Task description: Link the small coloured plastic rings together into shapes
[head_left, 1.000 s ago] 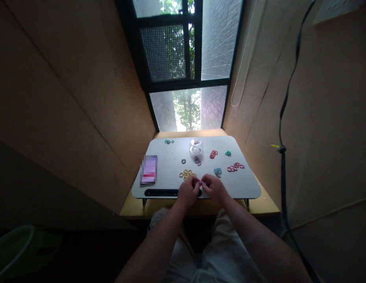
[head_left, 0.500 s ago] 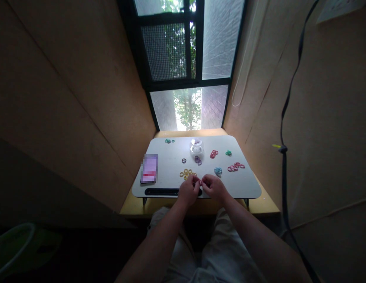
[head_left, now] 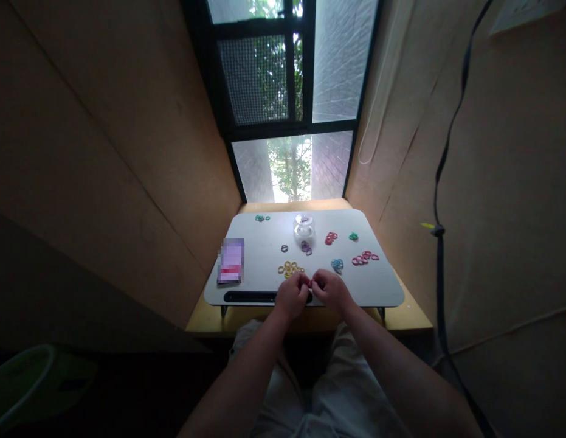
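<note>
My left hand [head_left: 293,294] and my right hand [head_left: 330,288] meet at the front of the white lap table [head_left: 259,261], fingertips pinched close together. Between them is a small pink hair tie [head_left: 310,283], mostly covered by the fingers. Just beyond my left hand lies a group of yellow hair ties [head_left: 290,267]. Blue hair ties [head_left: 337,265] are heaped past my right hand, with red-pink hair ties [head_left: 365,258] farther right. Purple hair ties [head_left: 306,247] lie in front of a clear round jar [head_left: 304,226].
A phone with a blurred screen [head_left: 231,261] rests at the table's left. Green hair ties [head_left: 353,236], red hair ties [head_left: 331,238] and teal hair ties [head_left: 261,218] are spread toward the back. A black slot [head_left: 250,297] runs along the front edge. A cord [head_left: 440,274] hangs at right.
Both hands stay nearly in place, with only slight finger movement around the pink hair tie. The hair ties on the table have not moved.
</note>
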The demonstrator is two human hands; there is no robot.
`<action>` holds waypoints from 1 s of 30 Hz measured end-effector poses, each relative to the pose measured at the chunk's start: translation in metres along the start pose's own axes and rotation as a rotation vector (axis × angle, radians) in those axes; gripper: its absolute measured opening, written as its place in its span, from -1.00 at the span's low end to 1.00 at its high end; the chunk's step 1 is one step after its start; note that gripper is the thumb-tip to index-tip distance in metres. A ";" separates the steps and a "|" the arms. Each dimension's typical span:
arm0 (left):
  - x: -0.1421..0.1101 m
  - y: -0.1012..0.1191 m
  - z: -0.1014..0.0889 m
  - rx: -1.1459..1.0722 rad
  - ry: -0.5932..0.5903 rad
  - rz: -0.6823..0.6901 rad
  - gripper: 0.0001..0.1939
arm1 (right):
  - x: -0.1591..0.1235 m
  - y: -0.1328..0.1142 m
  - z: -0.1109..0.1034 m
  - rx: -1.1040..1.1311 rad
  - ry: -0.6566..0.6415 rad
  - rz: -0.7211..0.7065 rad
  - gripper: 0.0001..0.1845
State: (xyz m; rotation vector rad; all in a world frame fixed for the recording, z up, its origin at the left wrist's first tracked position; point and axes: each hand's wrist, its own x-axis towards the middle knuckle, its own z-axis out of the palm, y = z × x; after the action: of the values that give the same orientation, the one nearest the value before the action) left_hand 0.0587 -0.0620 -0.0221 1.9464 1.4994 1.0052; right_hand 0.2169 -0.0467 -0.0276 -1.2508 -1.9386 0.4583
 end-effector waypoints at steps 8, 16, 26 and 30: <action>-0.001 0.001 0.000 -0.032 -0.012 0.020 -0.83 | 0.000 0.003 0.002 -0.011 0.003 -0.023 -0.86; 0.000 0.000 0.000 -0.035 -0.014 0.024 -0.79 | 0.001 0.001 0.001 0.001 0.004 -0.018 -0.84; 0.000 0.002 0.001 -0.016 0.031 -0.021 -0.85 | -0.001 -0.001 -0.002 0.059 -0.012 -0.019 -0.88; 0.000 0.002 0.001 -0.031 0.031 -0.023 -0.86 | -0.002 -0.001 -0.002 0.089 -0.013 -0.034 -0.92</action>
State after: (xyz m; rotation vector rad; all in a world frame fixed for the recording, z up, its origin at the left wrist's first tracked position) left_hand 0.0605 -0.0627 -0.0217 1.8957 1.5107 1.0471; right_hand 0.2177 -0.0490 -0.0265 -1.1594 -1.9259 0.5310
